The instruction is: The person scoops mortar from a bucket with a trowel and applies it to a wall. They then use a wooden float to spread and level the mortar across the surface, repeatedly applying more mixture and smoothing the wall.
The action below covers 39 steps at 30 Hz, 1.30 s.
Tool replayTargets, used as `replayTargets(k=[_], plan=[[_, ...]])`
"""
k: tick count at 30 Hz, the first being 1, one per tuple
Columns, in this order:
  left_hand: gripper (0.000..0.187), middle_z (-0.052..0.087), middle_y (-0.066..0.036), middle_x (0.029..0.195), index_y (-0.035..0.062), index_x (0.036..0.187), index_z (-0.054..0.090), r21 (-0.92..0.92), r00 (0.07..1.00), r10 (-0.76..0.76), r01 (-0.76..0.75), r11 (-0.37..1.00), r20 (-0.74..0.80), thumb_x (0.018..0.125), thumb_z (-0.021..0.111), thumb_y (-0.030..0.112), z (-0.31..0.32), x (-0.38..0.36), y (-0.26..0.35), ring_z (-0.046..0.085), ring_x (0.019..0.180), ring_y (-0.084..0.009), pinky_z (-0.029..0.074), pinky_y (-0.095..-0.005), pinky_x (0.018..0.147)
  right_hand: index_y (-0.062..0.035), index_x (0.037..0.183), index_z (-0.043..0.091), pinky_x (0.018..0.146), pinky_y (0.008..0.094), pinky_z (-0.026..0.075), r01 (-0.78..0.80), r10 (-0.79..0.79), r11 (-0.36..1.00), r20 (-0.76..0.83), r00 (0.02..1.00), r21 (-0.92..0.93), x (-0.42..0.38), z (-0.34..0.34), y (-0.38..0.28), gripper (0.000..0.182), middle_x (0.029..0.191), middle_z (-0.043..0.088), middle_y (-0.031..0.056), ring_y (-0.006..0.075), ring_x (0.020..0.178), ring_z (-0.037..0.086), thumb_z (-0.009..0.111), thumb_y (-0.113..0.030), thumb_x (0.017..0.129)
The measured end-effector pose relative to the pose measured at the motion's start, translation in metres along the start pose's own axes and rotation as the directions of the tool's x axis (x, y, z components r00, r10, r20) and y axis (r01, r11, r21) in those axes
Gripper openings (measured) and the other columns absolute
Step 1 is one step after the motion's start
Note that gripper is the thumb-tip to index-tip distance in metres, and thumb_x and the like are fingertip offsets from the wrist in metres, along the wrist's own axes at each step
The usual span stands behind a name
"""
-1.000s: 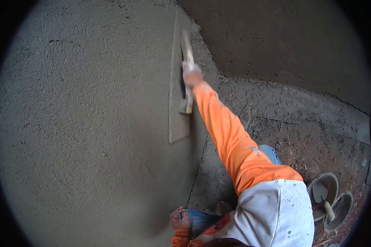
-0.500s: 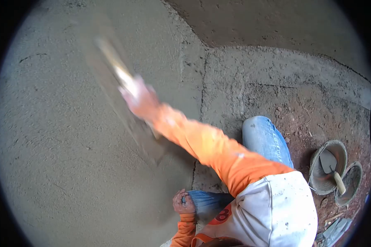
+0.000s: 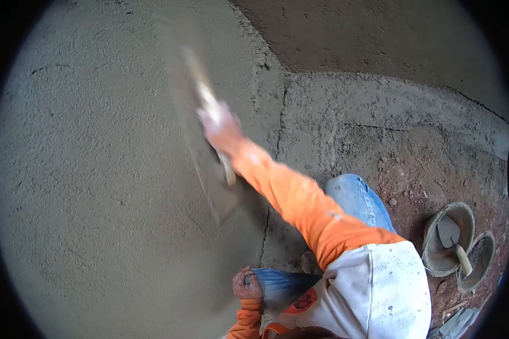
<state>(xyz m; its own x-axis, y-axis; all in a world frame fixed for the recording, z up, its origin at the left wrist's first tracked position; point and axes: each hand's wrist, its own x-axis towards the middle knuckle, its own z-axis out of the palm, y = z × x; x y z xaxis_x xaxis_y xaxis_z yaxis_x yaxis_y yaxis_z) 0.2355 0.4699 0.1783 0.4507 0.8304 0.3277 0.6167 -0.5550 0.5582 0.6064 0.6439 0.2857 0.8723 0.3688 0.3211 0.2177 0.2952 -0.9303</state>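
Observation:
My right hand point(image 3: 221, 129) is closed around the handle of a long finishing trowel point(image 3: 212, 186), at arm's length. The blade lies along the grey, wet-looking cement surface point(image 3: 96, 169); its far end and the pale handle are smeared by motion. My left hand point(image 3: 246, 283) rests at my knee point(image 3: 285, 285), on the cement's near edge, with fingers curled in. A small dark gap shows between them, and whether anything is held there is hidden.
A bucket point(image 3: 430, 248) with a pointed trowel point(image 3: 449, 233) lying in it stands on reddish soil at the right. Another shallow container point(image 3: 485, 248) is beside it. A crack point(image 3: 280, 127) edges the cement. A darker section point(image 3: 379, 34) lies at the top right.
My right hand has swept the finishing trowel rightward and slightly down, and the blade now stands steeper in view. My left hand stays at the knee. The view has shifted slightly.

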Motion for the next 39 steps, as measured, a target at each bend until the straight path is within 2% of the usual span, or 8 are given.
replayTargets(k=[3, 7, 21, 26, 29, 31, 35, 39], plan=[[0.002, 0.063, -0.011, 0.086, 0.0058, 0.072, 0.056, 0.040, 0.998, 0.067, -0.068, 0.997, 0.019, 0.072, 0.056, 0.007, -0.012, -0.004, -0.008, 0.059, 0.083, -0.0271, 0.046, -0.0354, 0.077, 0.0017, 0.110, 0.046, 0.075, 0.0476, 0.044, 0.006, 0.011, 0.981, 0.085, 0.996, -0.196, 0.104, -0.008, -0.061, 0.059, 0.092, 0.059, 0.0248, 0.0431, 0.088, 0.056, 0.050, -0.049, 0.081], [0.006, 0.064, -0.012, 0.084, 0.0052, 0.071, 0.056, -0.047, 0.999, -0.041, 0.040, 0.998, -0.035, 0.073, 0.056, 0.011, -0.015, -0.018, -0.023, 0.059, 0.082, -0.0276, 0.046, -0.0359, 0.076, 0.0027, 0.105, 0.053, 0.083, 0.0446, 0.043, -0.265, 0.255, 0.951, -0.076, 0.964, -0.163, 0.171, -0.015, 0.034, 0.062, 0.102, 0.056, 0.0273, 0.0431, 0.097, 0.053, 0.048, -0.054, 0.079], [0.013, 0.063, -0.014, 0.081, 0.0039, 0.069, 0.054, -0.058, 0.998, -0.023, 0.020, 0.998, -0.051, 0.074, 0.052, 0.015, -0.013, -0.019, -0.023, 0.059, 0.082, -0.0309, 0.044, -0.0390, 0.081, 0.0070, 0.108, 0.050, 0.091, 0.0427, 0.037, -0.630, 0.618, 0.765, -0.123, 0.776, -0.134, 0.066, -0.035, 0.213, 0.070, 0.107, 0.053, 0.0290, 0.0419, 0.108, 0.047, 0.045, -0.057, 0.079], [0.013, 0.063, -0.013, 0.080, 0.0034, 0.068, 0.054, -0.041, 0.999, -0.007, 0.005, 0.999, -0.040, 0.075, 0.051, 0.015, -0.020, -0.022, -0.018, 0.058, 0.081, -0.0303, 0.044, -0.0406, 0.082, 0.0102, 0.110, 0.047, 0.062, 0.0411, 0.050, -0.582, 0.527, 0.729, -0.247, 0.813, -0.360, 0.024, -0.039, 0.253, 0.072, 0.086, 0.061, 0.0237, 0.0342, 0.063, 0.063, 0.046, -0.055, 0.080], [0.012, 0.062, -0.014, 0.081, 0.0032, 0.070, 0.054, -0.015, 0.999, 0.026, -0.027, 1.000, -0.030, 0.075, 0.051, 0.014, -0.021, -0.020, -0.016, 0.058, 0.080, -0.0297, 0.044, -0.0409, 0.082, 0.0104, 0.109, 0.048, 0.071, 0.0447, 0.047, -0.749, 0.743, 0.663, -0.111, 0.660, -0.014, -0.015, -0.043, 0.256, 0.072, 0.089, 0.060, 0.0265, 0.0422, 0.081, 0.059, 0.046, -0.055, 0.079], [0.014, 0.062, -0.014, 0.082, 0.0028, 0.071, 0.054, -0.022, 0.998, 0.063, -0.064, 0.998, -0.026, 0.078, 0.052, 0.014, -0.016, -0.014, -0.017, 0.059, 0.080, -0.0281, 0.045, -0.0380, 0.079, 0.0100, 0.105, 0.050, 0.073, 0.0465, 0.045, -0.757, 0.739, 0.653, -0.187, 0.647, -0.040, -0.052, -0.026, 0.280, 0.068, 0.088, 0.059, 0.0290, 0.0458, 0.088, 0.055, 0.048, -0.053, 0.080], [0.016, 0.062, -0.015, 0.084, 0.0022, 0.074, 0.055, 0.005, 0.994, 0.105, -0.105, 0.994, 0.029, 0.081, 0.053, 0.016, -0.008, -0.007, -0.013, 0.059, 0.080, -0.0265, 0.045, -0.0351, 0.079, 0.0031, 0.102, 0.051, 0.082, 0.0440, 0.042, -0.694, 0.679, 0.714, -0.149, 0.719, -0.098, -0.121, -0.019, 0.178, 0.054, 0.096, 0.057, 0.0278, 0.0407, 0.097, 0.054, 0.054, -0.046, 0.080], [0.012, 0.062, -0.014, 0.082, 0.0026, 0.072, 0.054, 0.011, 0.997, 0.067, -0.068, 0.998, 0.032, 0.079, 0.050, 0.013, -0.014, -0.011, -0.007, 0.058, 0.080, -0.0290, 0.044, -0.0411, 0.083, -0.0013, 0.099, 0.052, 0.080, 0.0473, 0.043, -0.428, 0.416, 0.896, -0.110, 0.903, -0.121, -0.028, -0.019, 0.144, 0.048, 0.092, 0.057, 0.0271, 0.0421, 0.094, 0.053, 0.051, -0.046, 0.081]])
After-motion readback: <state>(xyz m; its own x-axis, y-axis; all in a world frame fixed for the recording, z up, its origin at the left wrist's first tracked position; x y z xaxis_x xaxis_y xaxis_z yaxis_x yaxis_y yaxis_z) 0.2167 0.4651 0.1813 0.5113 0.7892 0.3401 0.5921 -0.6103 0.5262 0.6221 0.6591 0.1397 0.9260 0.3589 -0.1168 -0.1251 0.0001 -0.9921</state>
